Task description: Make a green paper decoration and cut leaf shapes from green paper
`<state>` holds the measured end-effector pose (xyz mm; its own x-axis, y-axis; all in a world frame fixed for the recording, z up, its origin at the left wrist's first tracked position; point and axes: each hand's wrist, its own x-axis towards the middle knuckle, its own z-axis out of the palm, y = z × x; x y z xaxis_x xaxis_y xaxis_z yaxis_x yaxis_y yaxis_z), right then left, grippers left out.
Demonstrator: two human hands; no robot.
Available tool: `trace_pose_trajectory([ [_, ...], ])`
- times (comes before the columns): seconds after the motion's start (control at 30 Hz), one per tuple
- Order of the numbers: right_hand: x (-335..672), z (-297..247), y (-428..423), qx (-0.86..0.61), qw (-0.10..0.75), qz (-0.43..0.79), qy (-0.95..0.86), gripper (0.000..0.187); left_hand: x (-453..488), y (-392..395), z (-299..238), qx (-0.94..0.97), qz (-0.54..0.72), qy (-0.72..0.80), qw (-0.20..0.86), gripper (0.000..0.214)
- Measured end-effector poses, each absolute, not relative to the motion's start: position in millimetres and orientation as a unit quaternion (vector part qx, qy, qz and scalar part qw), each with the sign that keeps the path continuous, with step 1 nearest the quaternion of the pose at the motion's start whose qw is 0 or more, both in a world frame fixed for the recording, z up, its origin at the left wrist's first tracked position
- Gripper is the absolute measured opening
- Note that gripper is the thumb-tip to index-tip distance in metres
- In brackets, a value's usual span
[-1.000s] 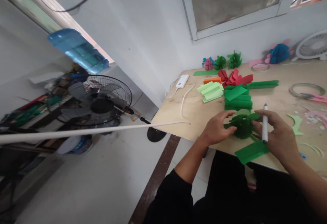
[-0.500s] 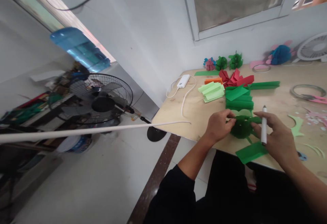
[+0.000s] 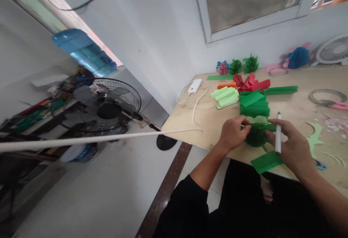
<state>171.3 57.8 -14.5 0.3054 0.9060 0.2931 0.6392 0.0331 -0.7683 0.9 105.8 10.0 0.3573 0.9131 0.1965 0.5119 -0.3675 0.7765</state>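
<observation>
While four paper figures already stand shaped along the wall, among them a small green one (image 3: pixel 235 66) and a blue one with pink bits (image 3: pixel 298 57), here's another round green paper piece (image 3: pixel 255 136) between the hands, low over the near edge of the desk (image 3: pixel 181 120). Left hand (image 3: pixel 233 133) has its grip pinched on one side; right hand (image 3: pixel 295 149) fingers the other, a white pen (image 3: pixel 278 136) clasped in that same grip! It's dark green, rounded, layered-looking, with flaps up top; whether it's finished, can't tell. Plenty looks unshaped: folded green stack (image 3: pixel 254 109), red folds (image 3: pixel 251 83), light green folds (image 3: pixel 225 97).
</observation>
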Motion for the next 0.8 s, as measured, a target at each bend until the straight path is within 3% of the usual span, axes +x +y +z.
trace_pose_trajectory([
  [0.67,166.7,-10.8,56.6,-0.673,0.433,0.16,-0.578,0.038,-0.2,106.9,13.5,0.758,0.319,0.461,0.333,0.006],
  [0.8,167.2,-10.6,56.3,-0.675,0.432,0.166,-0.575,0.039,-6.7,104.7,12.1,0.76,0.314,0.447,0.352,0.019],
])
